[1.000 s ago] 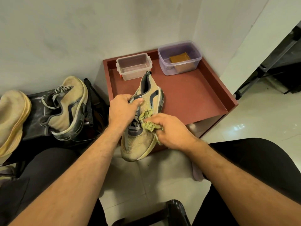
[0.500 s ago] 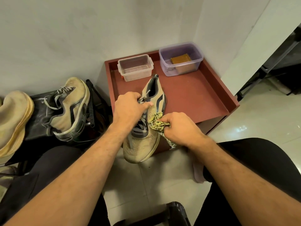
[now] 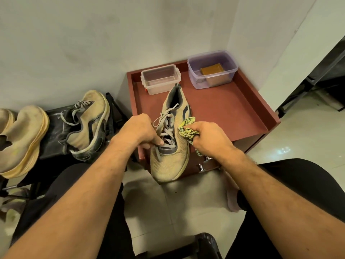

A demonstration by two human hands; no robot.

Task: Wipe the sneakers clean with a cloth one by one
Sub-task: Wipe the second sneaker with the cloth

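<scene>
The left hand (image 3: pixel 139 130) grips a tan sneaker (image 3: pixel 170 146) from its left side, fingers curled around the upper and the thumb lying across the grey laces near the tongue. The shoe is held in the air, toe toward the person and heel pointing away over the front part of a red tray-topped cabinet (image 3: pixel 233 116). The right hand (image 3: pixel 209 140) is closed around a bunched yellow-green patterned cloth (image 3: pixel 186 129), which pokes out past the fingertips and presses against the right side of the sneaker, level with the laces; a loose end of the cloth hangs below the palm. Beyond the fingers of both hands, at the back of the tray, stand a clear plastic box (image 3: pixel 160 79) and, to its right, a purple-tinted tub (image 3: pixel 212 69) with a brown block (image 3: pixel 211 69) inside. Well to the left of the left hand, a second tan sneaker (image 3: pixel 87 124) rests tilted on a dark stand (image 3: pixel 54 139), and more pale shoes (image 3: pixel 20 139) lie at the far left edge.
</scene>
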